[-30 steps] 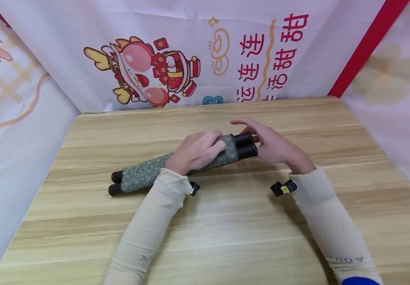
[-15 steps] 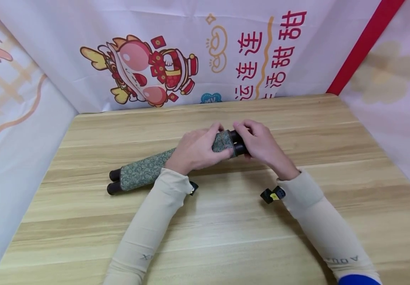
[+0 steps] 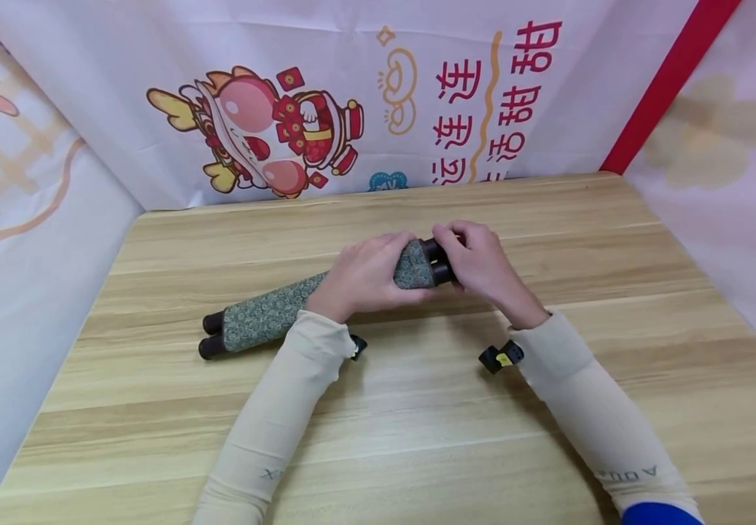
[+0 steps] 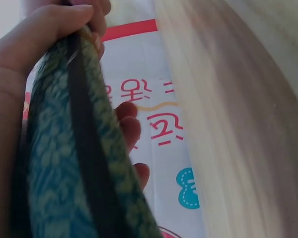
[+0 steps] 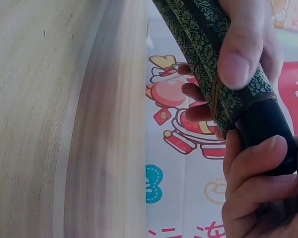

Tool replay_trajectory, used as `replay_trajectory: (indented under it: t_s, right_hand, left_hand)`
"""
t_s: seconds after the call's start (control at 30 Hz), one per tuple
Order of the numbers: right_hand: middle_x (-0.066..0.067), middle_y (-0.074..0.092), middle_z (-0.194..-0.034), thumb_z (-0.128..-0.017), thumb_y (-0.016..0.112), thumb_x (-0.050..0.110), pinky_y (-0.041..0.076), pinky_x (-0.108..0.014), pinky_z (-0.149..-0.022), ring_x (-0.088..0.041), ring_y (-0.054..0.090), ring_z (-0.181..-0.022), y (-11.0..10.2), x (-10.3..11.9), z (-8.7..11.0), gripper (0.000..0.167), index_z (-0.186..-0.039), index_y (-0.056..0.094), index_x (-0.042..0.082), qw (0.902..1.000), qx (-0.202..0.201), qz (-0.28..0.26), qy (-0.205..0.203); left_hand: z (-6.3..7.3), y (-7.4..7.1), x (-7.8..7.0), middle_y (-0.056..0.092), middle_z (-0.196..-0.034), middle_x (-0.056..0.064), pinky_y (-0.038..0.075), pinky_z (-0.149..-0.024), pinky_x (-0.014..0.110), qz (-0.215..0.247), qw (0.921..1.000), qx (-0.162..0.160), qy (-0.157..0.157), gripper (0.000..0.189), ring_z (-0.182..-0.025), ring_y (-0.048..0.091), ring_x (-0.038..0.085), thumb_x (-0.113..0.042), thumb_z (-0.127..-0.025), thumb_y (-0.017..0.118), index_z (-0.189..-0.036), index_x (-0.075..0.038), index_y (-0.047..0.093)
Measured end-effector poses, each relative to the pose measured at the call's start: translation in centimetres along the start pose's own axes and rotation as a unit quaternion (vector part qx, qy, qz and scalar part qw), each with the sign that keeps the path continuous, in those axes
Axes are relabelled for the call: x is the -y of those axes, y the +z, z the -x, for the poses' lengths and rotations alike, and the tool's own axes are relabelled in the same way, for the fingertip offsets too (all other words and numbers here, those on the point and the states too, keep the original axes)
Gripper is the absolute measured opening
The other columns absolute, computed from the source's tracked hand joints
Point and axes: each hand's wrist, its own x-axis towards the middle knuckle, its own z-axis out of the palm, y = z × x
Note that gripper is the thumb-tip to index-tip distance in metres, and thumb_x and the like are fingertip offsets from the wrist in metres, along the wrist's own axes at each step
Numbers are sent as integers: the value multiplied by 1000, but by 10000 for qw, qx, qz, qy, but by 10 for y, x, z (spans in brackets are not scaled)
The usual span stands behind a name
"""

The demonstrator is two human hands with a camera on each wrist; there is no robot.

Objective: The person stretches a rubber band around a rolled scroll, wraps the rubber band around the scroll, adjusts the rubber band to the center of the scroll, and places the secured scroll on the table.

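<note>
A rolled scroll (image 3: pixel 266 317) lies slantwise in front of me, wrapped in green patterned brocade. Paired dark rod ends (image 3: pixel 212 346) stick out at its left. My left hand (image 3: pixel 364 277) grips the brocade near the right end, thumb on the near side and fingers round the far side. At that end my right hand (image 3: pixel 482 266) holds the dark rod ends (image 3: pixel 439 270). In the right wrist view its fingers curl round a black rod end (image 5: pixel 265 129), beside a thin brown cord (image 5: pixel 216 96). The left wrist view shows a dark band (image 4: pixel 87 134) running along the brocade.
The wood-grain table (image 3: pixel 404 437) meets a white printed cloth (image 3: pixel 122 87) at its back edge. More cloth hangs at both sides. Small black wrist cameras (image 3: pixel 501 357) are worn at the cuffs.
My right hand has come in leftward and taken hold of the rod ends. The left hand has shifted from lying over the brocade to gripping it from both sides.
</note>
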Motion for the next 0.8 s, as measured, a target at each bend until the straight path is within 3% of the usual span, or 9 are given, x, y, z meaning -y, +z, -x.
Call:
replay_trajectory:
  t_s: [0.17,0.33,0.43,0.57,0.7,0.8]
  right_hand:
    - [-18,63,-86,-110,45,45,54,-41,-45,-39,60,-53,-3,-1,-1,44,-112,71,10,9997,-258,3,44]
    - [-17,63,-85,-110,44,43,54,-44,-45,-29,57,-48,-4,4,0,42,-112,71,10,9996,-284,37,3]
    - [-17,63,-85,-110,44,44,54,-44,-45,-28,57,-48,-6,5,0,44,-112,70,9,9997,-242,62,-85]
    - [-17,62,-85,-110,44,46,55,-45,-45,-34,59,-50,-9,5,-2,45,-110,71,8,9994,-294,118,-149]
    - [-17,62,-83,-110,45,47,55,-45,-45,-29,57,-48,-12,3,-1,47,-107,71,9,9991,-382,135,-86]
    - [-16,61,-81,-110,45,47,53,-41,-44,-23,55,-46,-11,4,0,46,-106,71,8,9991,-394,112,-50]
  left_hand:
    - [3,-6,4,70,-112,-3,57,-80,43,-81,9998,130,-117,73,-93,65,16,-64,-78,79,-132,-19,58]
    - [1,0,-4,69,-130,1,59,-85,47,-57,9993,-347,117,88,-107,67,19,-71,-81,77,-147,-19,52]
    - [-1,3,-7,69,-129,3,59,-84,48,30,9983,-557,161,87,-108,67,20,-73,-83,75,-146,-18,53]
    - [-1,0,-5,70,-116,-2,58,-80,44,164,9989,-443,17,77,-99,65,16,-71,-82,77,-137,-21,58]
    - [1,-6,0,71,-117,-4,57,-81,42,158,9995,-241,-126,76,-99,64,15,-72,-80,78,-135,-22,60]
    - [2,-7,-1,71,-122,-3,58,-84,43,59,9997,-229,-62,79,-103,65,16,-71,-80,77,-138,-21,58]
